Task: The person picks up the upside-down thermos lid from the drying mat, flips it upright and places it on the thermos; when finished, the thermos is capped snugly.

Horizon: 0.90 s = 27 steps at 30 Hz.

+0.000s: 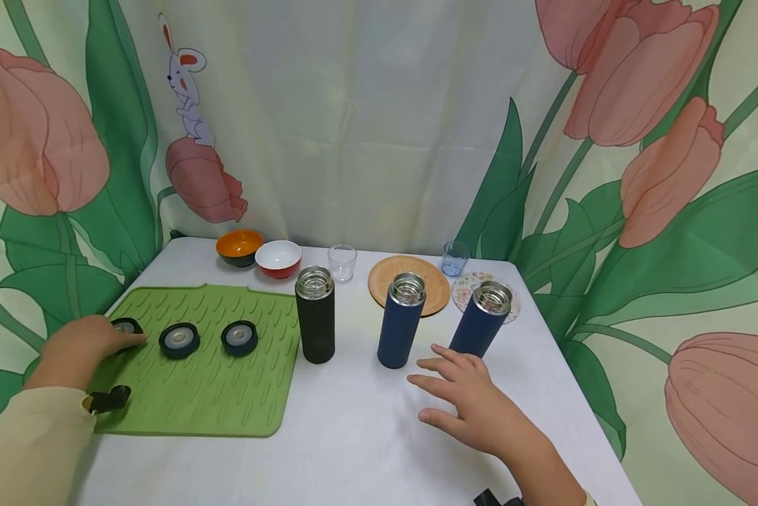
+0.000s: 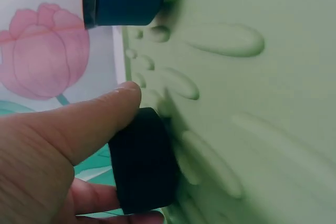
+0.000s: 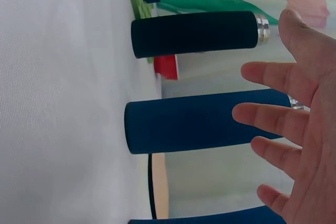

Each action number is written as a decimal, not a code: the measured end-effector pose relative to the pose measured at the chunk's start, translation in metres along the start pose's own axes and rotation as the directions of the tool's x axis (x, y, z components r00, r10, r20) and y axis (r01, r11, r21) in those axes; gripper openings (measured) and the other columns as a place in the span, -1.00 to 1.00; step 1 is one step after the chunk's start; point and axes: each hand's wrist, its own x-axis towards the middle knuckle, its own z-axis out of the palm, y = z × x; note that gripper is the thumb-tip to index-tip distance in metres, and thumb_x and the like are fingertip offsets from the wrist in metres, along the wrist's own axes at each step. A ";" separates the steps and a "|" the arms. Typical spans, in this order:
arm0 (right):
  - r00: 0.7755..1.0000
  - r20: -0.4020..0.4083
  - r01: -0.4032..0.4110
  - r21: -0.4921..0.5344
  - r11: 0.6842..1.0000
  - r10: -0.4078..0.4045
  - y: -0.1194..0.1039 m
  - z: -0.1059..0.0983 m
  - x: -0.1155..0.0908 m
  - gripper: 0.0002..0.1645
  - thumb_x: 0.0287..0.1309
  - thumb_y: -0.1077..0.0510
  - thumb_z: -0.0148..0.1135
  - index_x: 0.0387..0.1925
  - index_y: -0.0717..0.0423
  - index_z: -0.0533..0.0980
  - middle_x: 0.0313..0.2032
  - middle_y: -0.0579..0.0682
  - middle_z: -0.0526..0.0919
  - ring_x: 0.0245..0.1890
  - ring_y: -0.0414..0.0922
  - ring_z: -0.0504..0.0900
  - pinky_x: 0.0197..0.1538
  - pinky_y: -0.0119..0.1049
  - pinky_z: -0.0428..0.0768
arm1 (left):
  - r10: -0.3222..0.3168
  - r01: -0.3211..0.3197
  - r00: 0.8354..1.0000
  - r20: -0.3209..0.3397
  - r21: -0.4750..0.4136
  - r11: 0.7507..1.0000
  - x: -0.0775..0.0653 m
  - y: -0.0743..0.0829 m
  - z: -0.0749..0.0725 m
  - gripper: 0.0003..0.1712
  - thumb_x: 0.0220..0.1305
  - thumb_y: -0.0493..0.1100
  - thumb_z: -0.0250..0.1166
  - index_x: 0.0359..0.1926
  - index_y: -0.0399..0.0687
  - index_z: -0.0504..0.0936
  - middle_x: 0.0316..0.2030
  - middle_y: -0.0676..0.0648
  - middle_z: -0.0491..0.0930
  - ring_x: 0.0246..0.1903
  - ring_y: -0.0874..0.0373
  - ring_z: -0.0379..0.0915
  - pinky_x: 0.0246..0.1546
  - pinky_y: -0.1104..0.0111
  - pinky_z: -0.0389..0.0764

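At the left edge of the green ridged mat [image 1: 259,393], my left hand [image 1: 81,348] grips a dark bottle cap [image 2: 144,163] between thumb and fingers, close over the mat. Two more dark caps, one in the middle [image 1: 179,340] and one to its right [image 1: 239,338], lie on the mat with their silvery insides up. My right hand [image 1: 474,404] is spread with nothing in it, just in front of the right blue bottle [image 1: 477,327]. Another blue bottle [image 1: 399,330] and a black bottle [image 1: 316,327] stand capless to its left, steel necks showing.
Behind the bottles are an orange bowl [image 1: 240,244], a red-and-white bowl [image 1: 278,258], a clear glass [image 1: 342,263], a round wooden board [image 1: 379,277], a bluish glass [image 1: 455,258] and a floral plate [image 1: 464,288]. A tulip-print curtain [image 1: 379,140] hangs at the table's back.
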 end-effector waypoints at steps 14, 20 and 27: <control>1.000 -0.023 -0.003 0.001 1.000 0.003 0.004 0.003 0.005 -0.43 0.45 -0.40 0.18 0.37 -0.41 0.56 0.40 -0.13 0.59 0.60 0.15 0.28 0.40 0.31 0.30 | 0.048 -0.069 0.959 -0.278 -0.067 0.995 -0.019 0.036 0.004 0.15 0.21 0.44 0.40 0.17 -0.67 0.45 -0.01 -0.75 0.43 -0.10 -0.66 0.45 -0.35 -0.30 0.58; 0.998 -0.054 -0.009 0.015 1.000 0.010 -0.001 0.009 0.014 -0.41 0.41 -0.35 0.26 0.38 -0.38 0.56 0.39 -0.10 0.60 0.57 0.13 0.36 0.43 0.31 0.39 | 0.199 -0.245 0.880 -0.432 -0.052 0.968 -0.048 0.085 0.015 -0.07 0.12 0.25 0.53 -0.02 -0.64 0.55 -0.11 -0.67 0.49 -0.19 -0.55 0.51 -0.33 -0.26 0.58; 0.994 -0.064 -0.084 0.110 0.990 0.091 -0.019 0.010 0.035 -0.31 0.29 -0.28 0.45 0.41 -0.32 0.55 0.25 -0.19 0.66 0.32 -0.10 0.58 0.34 0.02 0.61 | 0.408 -0.480 0.789 -0.461 -0.047 0.876 -0.106 0.162 0.035 -0.11 -0.03 0.03 0.63 0.21 -0.44 0.54 0.07 -0.43 0.53 0.00 -0.30 0.54 0.02 -0.21 0.62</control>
